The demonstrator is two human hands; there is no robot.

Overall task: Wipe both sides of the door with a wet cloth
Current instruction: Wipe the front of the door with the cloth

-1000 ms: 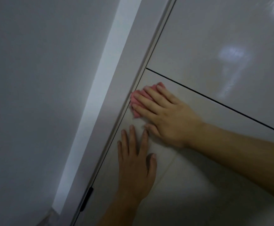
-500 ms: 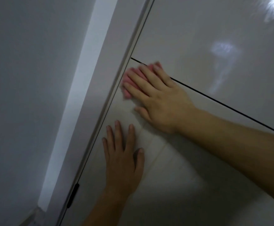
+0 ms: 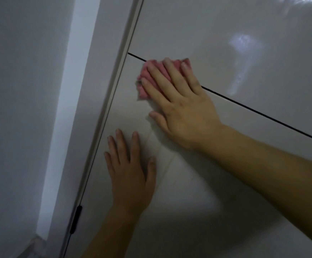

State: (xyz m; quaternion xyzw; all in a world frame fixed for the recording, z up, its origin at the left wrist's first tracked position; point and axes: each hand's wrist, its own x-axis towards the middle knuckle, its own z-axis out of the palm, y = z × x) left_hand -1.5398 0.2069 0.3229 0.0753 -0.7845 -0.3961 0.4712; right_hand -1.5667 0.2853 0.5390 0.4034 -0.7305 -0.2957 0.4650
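The right hand [image 3: 181,107] presses a crumpled pink cloth [image 3: 144,79] under straight, spread fingers, without gripping it. The cloth lies on the glossy pale grey door [image 3: 235,34], over its thin dark groove [image 3: 263,116], near the left edge. The left hand [image 3: 131,175] rests flat and relaxed just below, bracing. This side looks mid-wipe. The next move probably calls for a firm sweep right, away from the white door frame [image 3: 112,62].

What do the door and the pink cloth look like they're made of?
Door: smooth glossy panel, probably lacquered or laminated board; it mirrors light patches.
Pink cloth: soft fabric, perhaps microfibre; it bunches in folds under the right hand's flat fingers. Weave too blurred to tell.
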